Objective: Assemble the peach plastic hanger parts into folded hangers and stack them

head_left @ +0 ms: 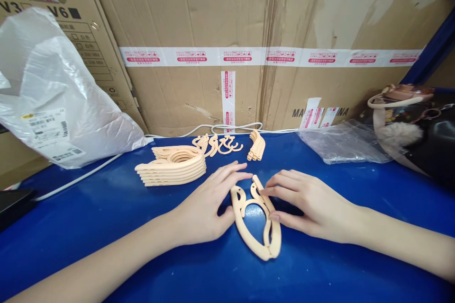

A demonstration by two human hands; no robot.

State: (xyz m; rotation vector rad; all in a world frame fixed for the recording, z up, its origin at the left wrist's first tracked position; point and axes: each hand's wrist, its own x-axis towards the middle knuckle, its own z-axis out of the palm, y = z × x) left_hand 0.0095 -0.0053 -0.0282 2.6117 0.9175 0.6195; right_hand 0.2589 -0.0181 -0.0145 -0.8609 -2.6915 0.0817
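Note:
A peach plastic folding hanger (247, 236) lies folded on the blue table in front of me, its hinged end towards me. My right hand (305, 203) has its fingertips and thumb on a straight strip along the hanger's right arm, gripping it from the side. On the other side, my left hand (209, 203) rests with fingers stretched over the far left end and the thumb close to the left arm. It holds nothing. Behind the left hand stands a stack of matching folded hangers (170, 170).
Loose hanger hooks (225, 144) and a small bundle of curved pieces (256, 146) lie further back. A white plastic mailing bag (67, 99) leans at left. Clear plastic bag (341, 144) and a dark handbag (433, 137) are at right. A white cable (78, 177) runs before large cardboard boxes (199, 14).

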